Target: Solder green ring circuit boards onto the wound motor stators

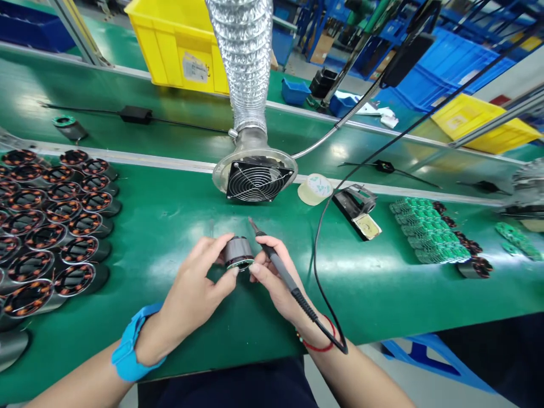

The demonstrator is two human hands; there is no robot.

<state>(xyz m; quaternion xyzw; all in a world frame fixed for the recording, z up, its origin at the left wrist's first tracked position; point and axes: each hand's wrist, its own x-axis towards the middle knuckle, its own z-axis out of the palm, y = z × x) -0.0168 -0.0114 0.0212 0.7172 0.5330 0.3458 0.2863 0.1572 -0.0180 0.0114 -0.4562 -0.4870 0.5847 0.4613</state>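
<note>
A grey metal stator ring (238, 250) with a green circuit board on its lower face is tilted just above the green table. The thumb and fingers of my left hand (199, 280) pinch it from the left. Across my right hand (278, 283) lies a black soldering iron (281, 267), its tip pointing up and left, past the stator. The right thumb and a fingertip are also at the stator's right edge. Below the silver duct, a round fan guard (258, 182) hangs just beyond the hands.
Rows of stators (63, 209) fill the left side. A tape roll (315, 188) and an iron stand (359, 209) sit beyond the hands to the right. Farther right are stacked green circuit boards (429, 229). The iron's black cable (315, 243) loops over the table.
</note>
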